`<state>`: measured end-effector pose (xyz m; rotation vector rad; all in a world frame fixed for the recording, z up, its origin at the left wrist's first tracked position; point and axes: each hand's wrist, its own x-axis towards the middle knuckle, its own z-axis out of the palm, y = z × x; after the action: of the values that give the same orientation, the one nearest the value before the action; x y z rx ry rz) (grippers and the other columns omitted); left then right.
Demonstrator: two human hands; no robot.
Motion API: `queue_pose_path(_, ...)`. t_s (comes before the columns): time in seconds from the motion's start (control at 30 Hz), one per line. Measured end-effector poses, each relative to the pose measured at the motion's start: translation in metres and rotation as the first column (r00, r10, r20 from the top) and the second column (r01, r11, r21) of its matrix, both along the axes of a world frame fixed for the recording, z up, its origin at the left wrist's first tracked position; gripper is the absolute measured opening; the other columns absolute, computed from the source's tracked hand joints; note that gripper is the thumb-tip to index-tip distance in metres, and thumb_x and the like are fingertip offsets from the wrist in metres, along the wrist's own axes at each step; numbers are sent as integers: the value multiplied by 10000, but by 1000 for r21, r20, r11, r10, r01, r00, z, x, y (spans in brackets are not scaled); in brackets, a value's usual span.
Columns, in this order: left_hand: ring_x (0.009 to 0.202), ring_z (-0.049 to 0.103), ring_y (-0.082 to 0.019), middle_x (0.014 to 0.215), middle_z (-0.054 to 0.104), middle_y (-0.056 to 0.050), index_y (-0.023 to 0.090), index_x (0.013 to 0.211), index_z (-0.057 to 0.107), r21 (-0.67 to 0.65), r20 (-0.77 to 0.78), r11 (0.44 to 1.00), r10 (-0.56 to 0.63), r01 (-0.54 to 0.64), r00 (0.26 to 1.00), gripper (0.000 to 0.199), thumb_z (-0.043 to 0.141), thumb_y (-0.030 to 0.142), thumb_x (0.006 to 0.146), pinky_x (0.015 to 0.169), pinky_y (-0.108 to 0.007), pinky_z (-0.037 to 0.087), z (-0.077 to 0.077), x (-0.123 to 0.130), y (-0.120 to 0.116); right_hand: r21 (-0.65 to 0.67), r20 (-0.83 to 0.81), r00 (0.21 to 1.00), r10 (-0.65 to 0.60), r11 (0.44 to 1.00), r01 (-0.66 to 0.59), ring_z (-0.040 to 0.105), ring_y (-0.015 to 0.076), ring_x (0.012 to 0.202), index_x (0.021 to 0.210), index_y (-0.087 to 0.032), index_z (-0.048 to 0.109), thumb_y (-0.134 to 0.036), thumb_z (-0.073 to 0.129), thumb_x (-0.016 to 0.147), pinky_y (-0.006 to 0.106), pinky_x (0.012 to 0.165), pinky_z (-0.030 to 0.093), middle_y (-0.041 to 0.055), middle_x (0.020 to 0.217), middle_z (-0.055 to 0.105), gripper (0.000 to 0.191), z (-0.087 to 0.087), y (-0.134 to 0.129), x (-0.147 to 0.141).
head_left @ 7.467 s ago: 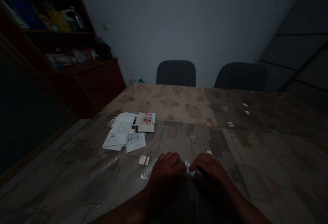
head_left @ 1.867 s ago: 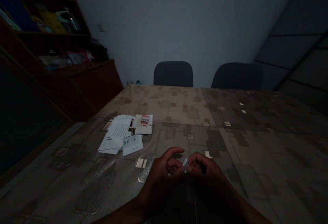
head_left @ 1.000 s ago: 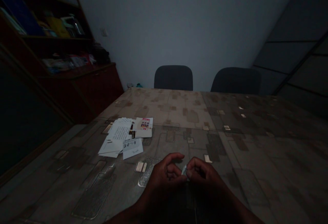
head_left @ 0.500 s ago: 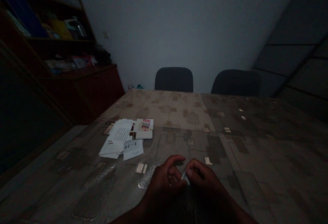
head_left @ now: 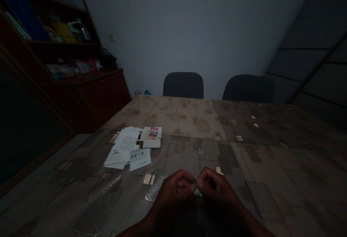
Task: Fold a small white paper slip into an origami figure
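Observation:
My left hand (head_left: 176, 190) and my right hand (head_left: 213, 185) meet over the near part of the table. Between their fingertips is a small pale piece (head_left: 197, 192), perhaps paper or plastic; most of it is hidden by the fingers and the dim light. Thumb and index finger of each hand are pinched on it. Ahead and to the left lies a loose spread of white printed cards (head_left: 126, 141), some with writing. A card with a red-topped picture (head_left: 153, 134) lies at its right side.
A patterned cloth (head_left: 179, 114) covers the table. Two dark chairs, one near the middle (head_left: 183, 84) and one at the right (head_left: 248, 87), stand at the far edge. A dark red cabinet (head_left: 105, 94) with loaded shelves is at the left, before a plain wall (head_left: 189, 23).
The left index finger, raised and apart before, has come down to the thumb and pinches the pale piece. The right hand stays almost in place. The view has shifted very slightly.

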<state>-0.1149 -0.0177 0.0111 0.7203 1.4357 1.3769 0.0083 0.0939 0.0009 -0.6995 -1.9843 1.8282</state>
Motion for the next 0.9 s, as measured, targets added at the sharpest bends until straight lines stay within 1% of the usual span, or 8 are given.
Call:
queue_pose_path(0.1, 543, 549, -132, 589, 584, 8, 141, 694, 595, -16, -10, 1000, -17, 17, 1000, 307, 654, 440, 737, 526, -224, 360, 0, 1, 1, -5, -12, 1000, -10, 1000, 10, 327, 111, 542, 679, -195, 503, -556, 616, 754, 226, 513, 250, -64, 576, 381, 385, 1, -1, -1)
queue_pose_path(0.2, 542, 552, -141, 578, 591, 6, 147, 670, 592, -40, -86, 999, -6, 3, 996, 271, 633, 406, 738, 534, -231, 371, 0, 1, 2, 24, 11, 1000, -29, 999, 29, 332, 110, 541, 684, -189, 520, -488, 590, 780, 227, 513, 254, -63, 578, 385, 322, 5, -4, -1)
queue_pose_path(0.37, 539, 507, -129, 571, 587, 7, 150, 640, 590, -39, -299, 999, -4, -8, 954, 195, 589, 316, 742, 514, -220, 341, 2, -1, 3, 218, 57, 995, -77, 974, 63, 371, 124, 576, 660, -190, 518, -368, 534, 805, 237, 536, 271, -48, 593, 415, 230, 10, -7, -1)
queue_pose_path(0.47, 540, 502, -127, 579, 615, -2, 147, 645, 602, -25, -381, 1000, -15, 6, 924, 164, 569, 266, 752, 513, -218, 338, 0, -1, 3, 202, 35, 996, -86, 976, 77, 361, 124, 568, 653, -199, 484, -414, 509, 829, 237, 528, 276, -50, 595, 400, 279, 5, -7, -2)
queue_pose_path(0.57, 542, 546, -137, 585, 635, -11, 154, 650, 587, -10, -331, 1000, -8, 5, 943, 164, 583, 272, 764, 516, -218, 368, -8, -2, 4, 152, 14, 999, -51, 987, 49, 363, 119, 557, 649, -200, 470, -477, 498, 852, 232, 521, 283, -55, 588, 391, 346, 0, -5, -4)
queue_pose_path(0.67, 502, 570, -138, 594, 647, -17, 156, 703, 580, 38, -174, 999, 5, 2, 985, 248, 614, 386, 791, 503, -226, 404, -15, -5, 5, 123, -13, 1000, -28, 992, 29, 447, 133, 586, 775, -181, 570, -516, 509, 860, 234, 541, 318, -38, 621, 486, 351, -1, -4, -4)
queue_pose_path(0.77, 494, 583, -136, 620, 666, -35, 147, 720, 594, 86, -96, 995, 55, -46, 994, 353, 638, 490, 791, 524, -240, 430, -16, -9, 6, 95, -43, 995, -95, 991, 99, 491, 142, 591, 894, -181, 609, -519, 576, 820, 239, 551, 339, -26, 639, 552, 347, 0, -5, -4)
queue_pose_path(0.9, 522, 602, -146, 654, 691, -63, 135, 725, 621, 117, -78, 991, 72, -62, 994, 451, 639, 583, 773, 540, -246, 431, -13, -10, 6, 71, -72, 984, -164, 983, 169, 523, 153, 612, 837, -182, 605, -481, 649, 770, 249, 571, 371, -1, 657, 587, 310, -1, -9, -4)
